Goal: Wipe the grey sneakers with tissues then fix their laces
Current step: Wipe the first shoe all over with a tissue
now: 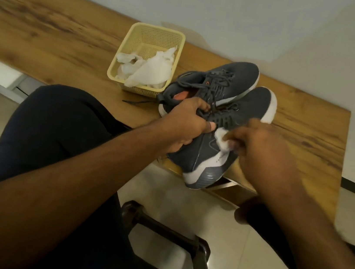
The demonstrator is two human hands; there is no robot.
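Nearest the viewer, the near sneaker [202, 158] hangs with its heel past the front edge of the wooden table [50, 25], tipped so its side faces up, likely to give the tissue an open surface. The left hand [186, 126] grips it at the collar, fingers curled over the tongue and laces, thumb on the side, seemingly to steady it against the rubbing. The right hand [259, 143] is blurred; its fingertips pinch and press a small white tissue [222, 141] against the shoe's side, just above the pale midsole, so the wiping step looks under way.

Just beyond this sneaker, touching it, the second sneaker [222, 81] lies on the table, its laces [219, 78] loose and one end trailing toward the table's front edge; lacing is not yet done. Left of and beyond the near sneaker stands a yellow basket [138, 35] holding crumpled tissues [151, 69], probably spent ones.

Count: two sneakers, two hands, one tissue in use, one basket, several crumpled tissues, number unclear.
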